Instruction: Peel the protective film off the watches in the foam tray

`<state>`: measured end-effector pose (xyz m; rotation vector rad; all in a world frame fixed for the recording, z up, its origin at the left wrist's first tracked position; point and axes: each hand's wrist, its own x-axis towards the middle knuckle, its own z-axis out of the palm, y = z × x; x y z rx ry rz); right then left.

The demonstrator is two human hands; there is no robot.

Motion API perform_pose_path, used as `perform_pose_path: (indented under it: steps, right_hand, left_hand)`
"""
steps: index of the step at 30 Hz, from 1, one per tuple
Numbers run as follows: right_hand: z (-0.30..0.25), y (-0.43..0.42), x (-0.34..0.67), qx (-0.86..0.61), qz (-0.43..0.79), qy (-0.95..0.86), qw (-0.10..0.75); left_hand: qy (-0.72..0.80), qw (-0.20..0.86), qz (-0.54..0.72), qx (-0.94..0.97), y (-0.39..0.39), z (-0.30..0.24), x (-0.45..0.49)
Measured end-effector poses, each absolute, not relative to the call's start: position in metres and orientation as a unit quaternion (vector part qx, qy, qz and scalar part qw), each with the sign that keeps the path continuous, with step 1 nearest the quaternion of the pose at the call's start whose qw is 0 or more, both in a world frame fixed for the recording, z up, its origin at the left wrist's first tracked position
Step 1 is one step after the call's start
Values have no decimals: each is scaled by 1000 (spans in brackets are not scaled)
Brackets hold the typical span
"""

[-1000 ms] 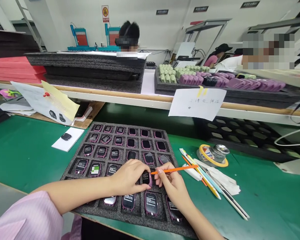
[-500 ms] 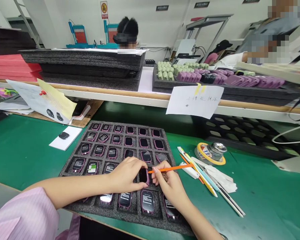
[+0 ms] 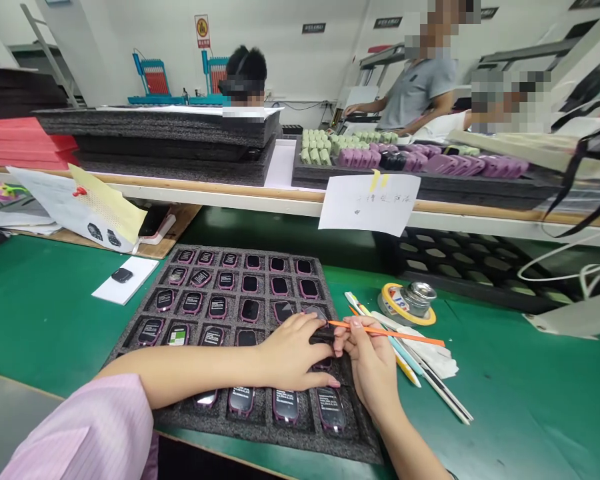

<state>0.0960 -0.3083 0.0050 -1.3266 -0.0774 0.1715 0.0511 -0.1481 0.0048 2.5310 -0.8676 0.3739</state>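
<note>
- My left hand (image 3: pixel 295 353) curls its grip shut over one watch (image 3: pixel 324 332) in the right column of the foam tray (image 3: pixel 360 445), pinning it steady in its cell.
- My right hand (image 3: pixel 373 360) pinches the orange stick (image 3: pixel 405 337) near its tip for fine control, point aimed at that watch.
- Spare sticks (image 3: pixel 445 395) lie on the desk (image 3: pixel 505 400) just right of the tray, within reach.

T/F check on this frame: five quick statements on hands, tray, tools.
1. The right hand holds an orange stick. True.
2. The left hand rests on the foam tray of watches. True.
3. The tape roll sits left of the tray. False: it sits to the tray's right.
4. Every pocket in the tray is empty. False: watches sit in the visible pockets.
5. A single watch lies on a white sheet left of the tray. True.
</note>
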Motion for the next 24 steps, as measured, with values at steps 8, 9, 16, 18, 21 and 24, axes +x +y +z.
perform_pose_path:
  steps: [8,9,16,18,21,24]
  right_hand:
    - [-3,-314,86,-709,55,-137,690]
    - [-5,-314,85,-719,54,-144,678]
    - [-10,-315,84,-747,81,-144,644]
    - [-8,-315,84,-754,86,-149,633]
    - [-6,-315,84,-767,80,-159,617]
    - [-6,-315,83,-772,73,-164,610]
  left_hand:
    - [-305,287,167,892,-131,4,43]
    - [-313,293,172,887,-130,4,43]
    - [-264,333,119,897,-133,10,42]
    - [-251,330,109,904,-133,11,42]
    - [-245,328,108,906,-134,11,41]
    - [-247,327,111,905,-134,11,41]
